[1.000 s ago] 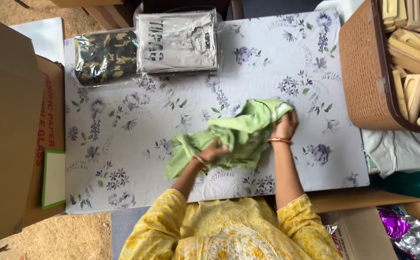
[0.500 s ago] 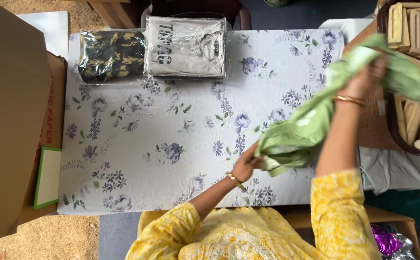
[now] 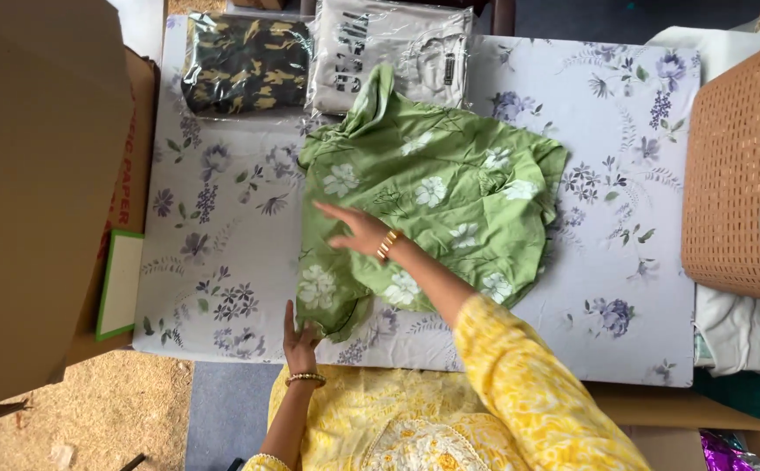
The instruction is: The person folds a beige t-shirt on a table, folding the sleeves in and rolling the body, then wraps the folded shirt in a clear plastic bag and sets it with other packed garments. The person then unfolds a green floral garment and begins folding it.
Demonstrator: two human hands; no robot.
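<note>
Two bare hands are being laid on a green floral garment [image 3: 436, 196] that is being spread out flat over a table covered with a white floral cloth [image 3: 223, 253]. The right hand [image 3: 355, 229] is being held open, palm down and fingers stretched toward the left, and is resting flat on the near-left part of the garment; a gold bangle [image 3: 388, 245] is being worn at its wrist, and a yellow patterned sleeve [image 3: 537, 392] is being carried across the near edge of the table. The left hand [image 3: 299, 340] is being held at the near-left corner of the garment, fingers pointing far, touching the fabric's hem where it is hanging toward the table's near edge; whether that hem is being pinched or only touched cannot be told. A beaded bracelet [image 3: 305, 378] is being worn on that wrist. The garment is lying in the middle of the table, its far tip overlapping a grey folded garment in a clear bag [image 3: 415, 44] at the far edge. Just to the left of that bag, a camouflage-patterned garment in a clear bag [image 3: 242, 63] is lying, apart from the green fabric. A large cardboard box [image 3: 40, 192] is standing at the left, with a green-edged flat card [image 3: 121, 283] resting beside the table's left edge. A brown woven basket [image 3: 737, 174] is standing at the right, well apart from both hands.
</note>
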